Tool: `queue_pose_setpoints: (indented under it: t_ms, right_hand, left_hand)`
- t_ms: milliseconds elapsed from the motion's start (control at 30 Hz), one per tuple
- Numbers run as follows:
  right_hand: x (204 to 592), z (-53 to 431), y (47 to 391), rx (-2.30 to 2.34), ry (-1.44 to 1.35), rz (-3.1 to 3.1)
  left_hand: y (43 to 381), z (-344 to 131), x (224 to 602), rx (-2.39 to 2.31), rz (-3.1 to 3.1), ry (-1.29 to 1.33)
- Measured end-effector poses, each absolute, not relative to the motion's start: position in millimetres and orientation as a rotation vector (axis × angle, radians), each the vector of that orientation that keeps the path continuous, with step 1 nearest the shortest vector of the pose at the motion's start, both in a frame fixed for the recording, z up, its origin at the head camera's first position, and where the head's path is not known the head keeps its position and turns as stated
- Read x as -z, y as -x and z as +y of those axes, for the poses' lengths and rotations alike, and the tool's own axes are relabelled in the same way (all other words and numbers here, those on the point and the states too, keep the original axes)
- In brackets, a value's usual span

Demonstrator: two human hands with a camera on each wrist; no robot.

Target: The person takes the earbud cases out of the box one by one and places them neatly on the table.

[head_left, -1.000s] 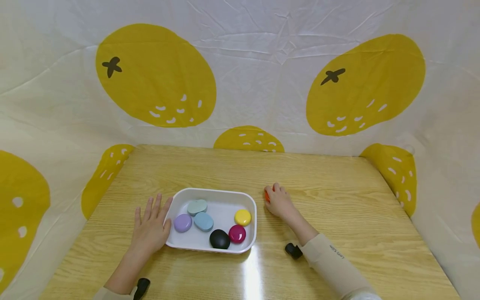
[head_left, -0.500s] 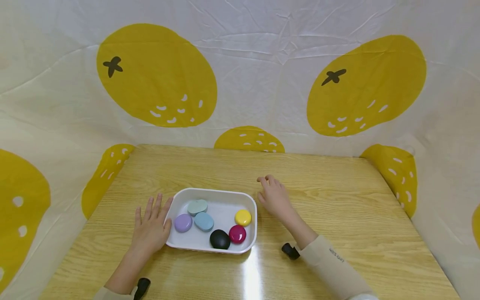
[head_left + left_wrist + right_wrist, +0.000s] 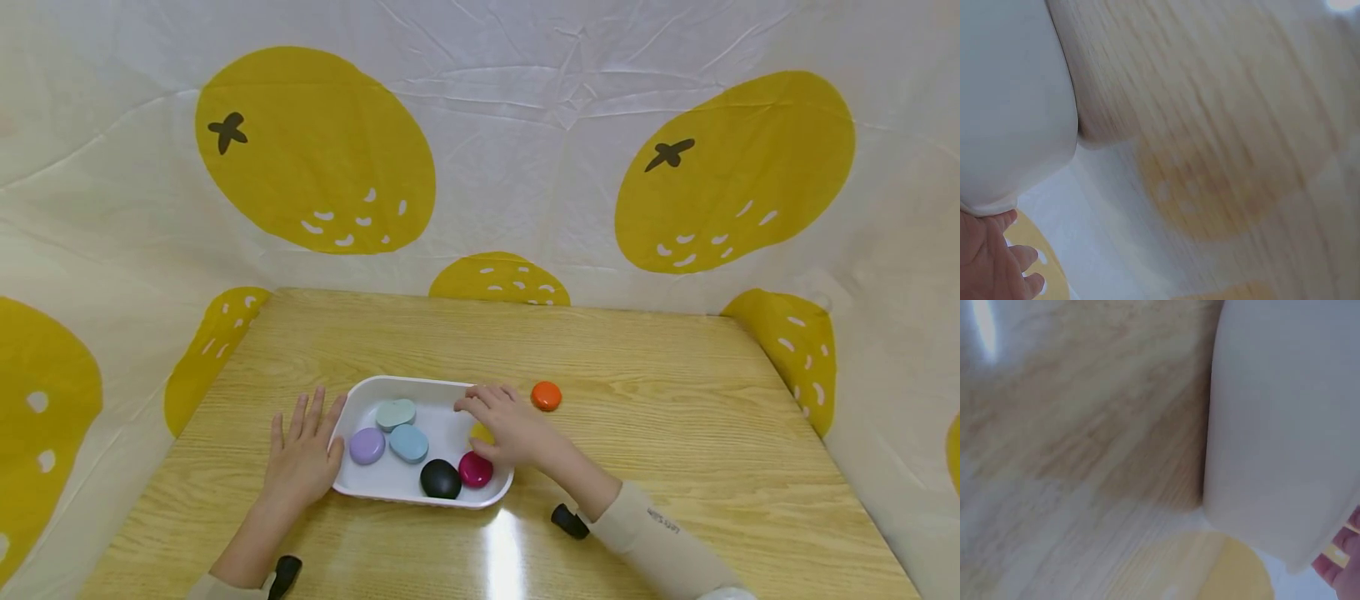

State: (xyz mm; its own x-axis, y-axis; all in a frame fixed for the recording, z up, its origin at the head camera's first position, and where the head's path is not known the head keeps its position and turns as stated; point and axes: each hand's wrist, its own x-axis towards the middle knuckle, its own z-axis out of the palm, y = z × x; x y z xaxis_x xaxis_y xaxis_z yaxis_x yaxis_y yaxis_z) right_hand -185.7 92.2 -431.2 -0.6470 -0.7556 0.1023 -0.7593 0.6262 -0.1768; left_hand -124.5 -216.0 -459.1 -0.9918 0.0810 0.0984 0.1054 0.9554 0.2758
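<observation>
In the head view, a white tray (image 3: 442, 425) holds several smooth, rounded stone-like pieces. The left hand (image 3: 303, 454) lies flat with spread fingers, touching the tray's left rim. Over the tray's right side, the right hand (image 3: 517, 425) spreads thumb and fingers around a yellow piece (image 3: 482, 433), which it partly hides; contact cannot be told. Close to its thumb is a crimson piece (image 3: 476, 470). An orange-red piece (image 3: 547, 396) lies on the table, just beyond the right hand. The wrist views show mostly the tray's outer wall (image 3: 1010, 106) and a few fingers.
Inside the tray are also a black piece (image 3: 440, 479), a blue piece (image 3: 408, 444), a purple piece (image 3: 367, 447) and a pale green piece (image 3: 395, 414). The wooden table (image 3: 660, 392) meets a white cloth (image 3: 517, 167) printed with yellow fruit.
The right hand let go of the orange-red piece on the table, lifted, and moved left and toward the person, over the yellow piece. The left hand has stayed at the tray.
</observation>
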Motion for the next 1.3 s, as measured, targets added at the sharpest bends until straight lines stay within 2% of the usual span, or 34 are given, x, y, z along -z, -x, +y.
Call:
queue_pose_setpoints:
  t_ms: [200, 433, 1300]
  right_hand:
    - [435.3, 82.1, 178.4, -0.102, -1.55, -2.782]
    - [437.1, 73.4, 172.4, 0.116, -1.679, -2.818]
    - [442.5, 63.4, 170.0, 0.379, -1.638, -2.834]
  left_hand:
    - [123.9, -216.0, 459.1, 0.438, -3.018, 0.146]
    - [124.4, -215.9, 459.3, 0.45, -3.029, 0.14]
    - [124.8, -216.4, 460.2, 0.458, -3.034, 0.132]
